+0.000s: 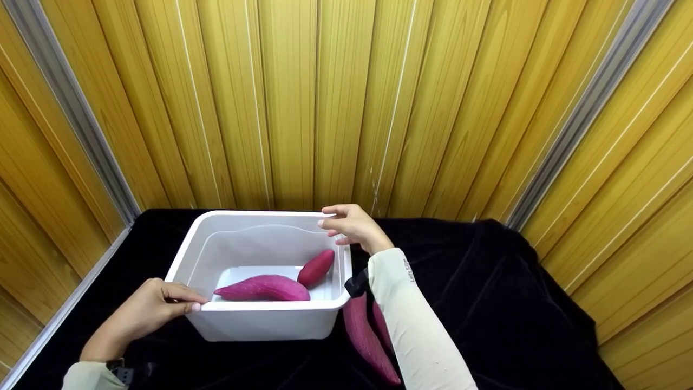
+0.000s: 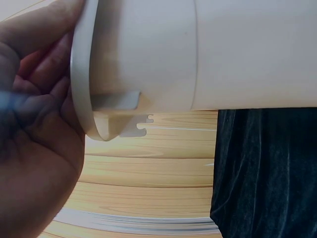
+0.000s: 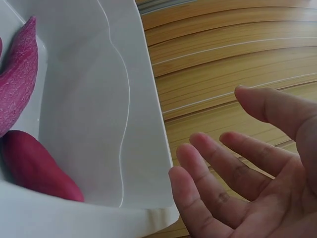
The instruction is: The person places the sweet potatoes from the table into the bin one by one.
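A white plastic bin (image 1: 265, 322) stands tilted slightly toward the head camera. Inside it lie a long purple sweet potato (image 1: 265, 287) and a smaller, darker red one (image 1: 316, 268). My left hand (image 1: 149, 306) grips the bin's front left corner, thumb and fingers about the rim (image 2: 81, 64). Over the back right corner is my right hand (image 1: 354, 227), its fingers loosely spread with nothing in them; the right wrist view shows the fingers (image 3: 218, 193) just beside the bin's corner. Two more sweet potatoes (image 1: 364, 333) lie outside, partly hidden by the right forearm.
Black cloth (image 1: 487, 314) covers the table under the bin. Yellow wood-patterned walls (image 1: 341, 108) rise behind and at both sides, with grey metal strips (image 1: 584, 119) at the corners.
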Tool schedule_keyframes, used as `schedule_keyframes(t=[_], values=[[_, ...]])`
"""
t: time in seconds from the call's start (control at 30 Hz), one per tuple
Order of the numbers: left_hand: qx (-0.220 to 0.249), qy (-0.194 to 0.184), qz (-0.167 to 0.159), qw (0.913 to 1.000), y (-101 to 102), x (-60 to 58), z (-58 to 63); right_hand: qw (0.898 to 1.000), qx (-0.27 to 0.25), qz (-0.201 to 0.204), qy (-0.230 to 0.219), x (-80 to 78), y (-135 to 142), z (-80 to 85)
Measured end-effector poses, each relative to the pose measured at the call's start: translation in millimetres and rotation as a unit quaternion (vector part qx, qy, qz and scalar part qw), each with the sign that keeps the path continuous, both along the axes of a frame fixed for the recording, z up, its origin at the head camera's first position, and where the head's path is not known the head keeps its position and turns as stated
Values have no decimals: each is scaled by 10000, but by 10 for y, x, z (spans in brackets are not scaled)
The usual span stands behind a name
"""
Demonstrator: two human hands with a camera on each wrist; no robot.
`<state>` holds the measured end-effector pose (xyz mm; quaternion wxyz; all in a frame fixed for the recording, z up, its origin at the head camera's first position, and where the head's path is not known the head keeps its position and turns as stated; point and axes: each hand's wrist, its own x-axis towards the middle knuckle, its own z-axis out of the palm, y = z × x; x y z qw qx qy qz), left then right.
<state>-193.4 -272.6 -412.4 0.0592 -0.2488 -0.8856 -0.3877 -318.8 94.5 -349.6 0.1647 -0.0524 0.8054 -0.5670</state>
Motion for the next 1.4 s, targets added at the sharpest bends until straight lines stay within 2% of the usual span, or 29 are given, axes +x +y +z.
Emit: schedule_keyframes(t=[0.43,0.7,0.93,1.17,1.4], values=[[-65,8,34,10000,-33,-14,-9,9999,-136,-26,16,4,47,3],[-122,-56,85,9999,-44,-28,0,9999,-149,-60,18,-18,163,-45],[-60,-31,4,10000,-43,-66,-33,9998,-84,-145,117,20,314,-89],[-52,64,-41,10000,-64,-83,-28,9993,-144,-325,83,49,500,-253],[-116,-81,97,9999,-76,-68,-18,9991,-131,-392,69,76,652,-417]])
